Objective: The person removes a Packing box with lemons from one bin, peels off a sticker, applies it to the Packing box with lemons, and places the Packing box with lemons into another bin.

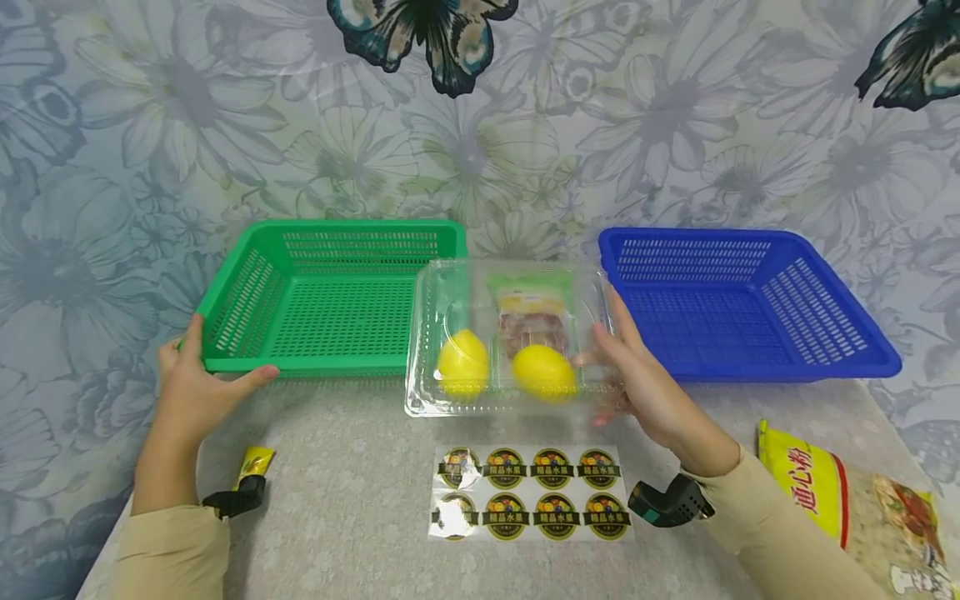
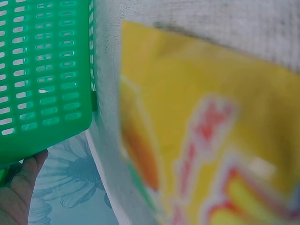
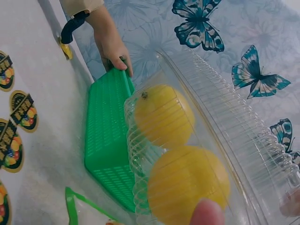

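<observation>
In the head view my left hand [image 1: 193, 398] grips the near left corner of a green plastic basket [image 1: 345, 321], thumb along its front and fingers over the rim. My right hand [image 1: 651, 390] holds the right side of a clear plastic clamshell box [image 1: 424, 333], which overlaps the basket's right end. Two yellow lemons [image 1: 462, 364] sit inside the closed box, side by side. The right wrist view shows the box raised and tilted, a thumb tip [image 3: 208, 213] against its side. Through the lid a green-topped packet [image 1: 532, 312] shows behind the box.
At the right stands a blue plastic basket [image 1: 697, 321]. A sheet of round fruit stickers [image 1: 530, 493] lies in front. A yellow bag of pasta [image 1: 847, 508] is at the right edge. By the left wrist is a small yellow packet [image 1: 257, 460]. A patterned wall covering rises behind.
</observation>
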{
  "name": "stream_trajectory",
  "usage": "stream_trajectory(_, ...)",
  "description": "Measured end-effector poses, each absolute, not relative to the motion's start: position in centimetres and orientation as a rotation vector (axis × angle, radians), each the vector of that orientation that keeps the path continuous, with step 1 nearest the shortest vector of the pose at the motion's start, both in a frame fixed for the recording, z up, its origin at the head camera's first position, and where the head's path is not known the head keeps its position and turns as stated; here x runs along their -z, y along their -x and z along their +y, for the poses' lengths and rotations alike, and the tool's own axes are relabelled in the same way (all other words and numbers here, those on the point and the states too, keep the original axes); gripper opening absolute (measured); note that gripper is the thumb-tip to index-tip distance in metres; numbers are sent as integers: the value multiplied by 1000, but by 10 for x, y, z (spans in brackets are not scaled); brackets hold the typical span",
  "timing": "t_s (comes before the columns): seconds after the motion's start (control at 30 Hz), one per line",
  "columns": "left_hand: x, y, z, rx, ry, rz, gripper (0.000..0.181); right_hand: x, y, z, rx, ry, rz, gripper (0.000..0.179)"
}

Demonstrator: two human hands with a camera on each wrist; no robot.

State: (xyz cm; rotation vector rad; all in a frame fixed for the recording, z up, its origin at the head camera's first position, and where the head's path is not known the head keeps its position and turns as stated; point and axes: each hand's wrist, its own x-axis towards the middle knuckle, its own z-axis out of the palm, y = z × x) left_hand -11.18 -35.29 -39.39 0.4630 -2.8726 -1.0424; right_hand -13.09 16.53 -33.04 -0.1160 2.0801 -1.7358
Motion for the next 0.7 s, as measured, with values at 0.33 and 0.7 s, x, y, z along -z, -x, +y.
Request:
stream_trajectory(0.33, 396, 112, -355, 1057, -456, -2869, 119, 343, 109, 182, 1750, 89, 2020, 59)
stream_trajectory(0.7, 394, 112, -354, 1065, -453, -2874, 119, 344, 90, 193, 1745, 72, 2041, 57)
